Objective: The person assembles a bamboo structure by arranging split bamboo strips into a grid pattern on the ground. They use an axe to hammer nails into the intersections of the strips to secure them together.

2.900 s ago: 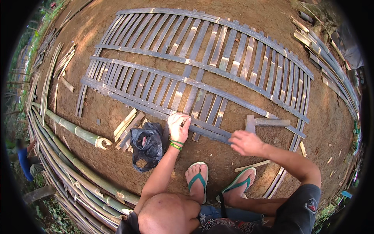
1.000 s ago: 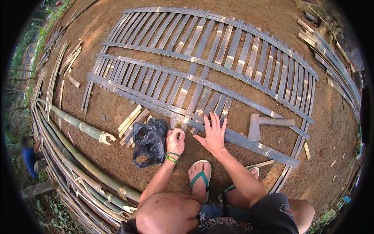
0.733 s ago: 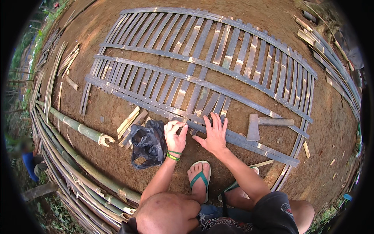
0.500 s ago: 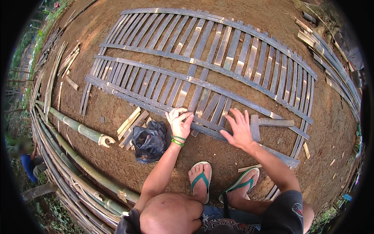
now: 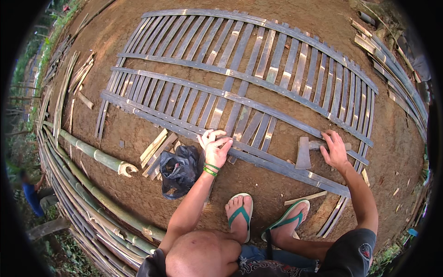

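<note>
Moved since half a second ago: right hand, from flat on the lower rail outward to the hatchet's handle.

Right hand: fingers curling over the hatchet handle where it lies on the panel's lower right part; whether they have closed fully around it cannot be told.

Left hand: fingers drawn together, fingertips pinching at a spot on the lower cross rail; any small item between them is too small to make out. Green bands on the wrist.

Bamboo slat panel: flat on bare earth ahead of the person's feet, fanning wide across the view. Grey-brown split slats, pale at the nodes, closely spaced, crossed by several long rails. Judged well advanced: slats and rails all laid, a row of small dots along the lower rail suggesting fixings already in. Judged left: fastening from the left hand's spot rightward, where slat ends look less even.

Adjacent: black plastic bag just beside the left wrist, near a pile of short offcuts; thick green bamboo poles at left; green sandals below.
</note>
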